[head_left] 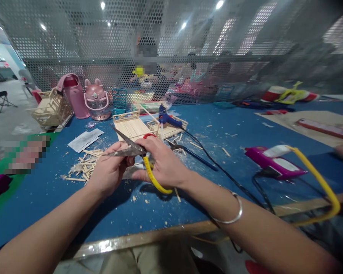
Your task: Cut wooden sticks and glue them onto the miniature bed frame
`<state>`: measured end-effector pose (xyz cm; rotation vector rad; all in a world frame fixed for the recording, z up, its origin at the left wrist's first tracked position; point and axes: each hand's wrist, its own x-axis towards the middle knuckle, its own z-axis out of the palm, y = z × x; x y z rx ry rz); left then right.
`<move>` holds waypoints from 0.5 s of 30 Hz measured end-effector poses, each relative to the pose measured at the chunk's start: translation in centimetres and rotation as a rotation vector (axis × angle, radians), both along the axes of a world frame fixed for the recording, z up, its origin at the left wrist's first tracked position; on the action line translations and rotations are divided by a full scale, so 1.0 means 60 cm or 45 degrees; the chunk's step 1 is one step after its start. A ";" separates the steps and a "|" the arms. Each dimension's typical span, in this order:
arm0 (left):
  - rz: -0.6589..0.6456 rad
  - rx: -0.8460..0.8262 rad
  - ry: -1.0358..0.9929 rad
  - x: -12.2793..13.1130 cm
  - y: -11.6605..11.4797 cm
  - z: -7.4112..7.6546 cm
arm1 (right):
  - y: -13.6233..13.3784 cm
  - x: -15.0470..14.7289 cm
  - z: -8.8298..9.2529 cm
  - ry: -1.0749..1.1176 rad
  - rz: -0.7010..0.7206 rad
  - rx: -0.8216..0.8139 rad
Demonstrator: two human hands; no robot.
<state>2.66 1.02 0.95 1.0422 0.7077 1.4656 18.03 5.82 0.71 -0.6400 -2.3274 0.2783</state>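
My right hand (167, 161) holds a pair of scissors (122, 152) with yellow and red handles. The blades are spread and point left, over my left hand (107, 167). The fingers of my left hand are closed together beside the blades; whatever they may pinch is hidden. Below and left of that hand lies a pile of cut wooden sticks (85, 167). Beyond both hands is a flat panel of pale sticks (133, 123). A blue glue gun (168, 120) rests at its right side. Dark-blue-handled pliers (198, 156) lie right of my right hand.
White paper slips (85, 140) lie left. A wooden stick model (53, 110), a pink bottle (74, 97) and a pink clear jug (96, 102) stand at the back left. A purple tool (274, 163) with a black cable lies right. A perforated metal screen (103, 45) borders the blue table (171, 213).
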 end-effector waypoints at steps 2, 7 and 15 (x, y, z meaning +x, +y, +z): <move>-0.004 0.004 -0.008 0.000 0.000 0.000 | 0.001 0.001 0.000 -0.006 -0.007 0.004; -0.019 0.016 -0.012 0.002 -0.001 0.001 | 0.001 0.002 0.001 0.029 0.072 -0.068; -0.031 -0.035 -0.046 0.004 -0.001 0.005 | 0.003 0.002 -0.003 0.069 0.105 -0.109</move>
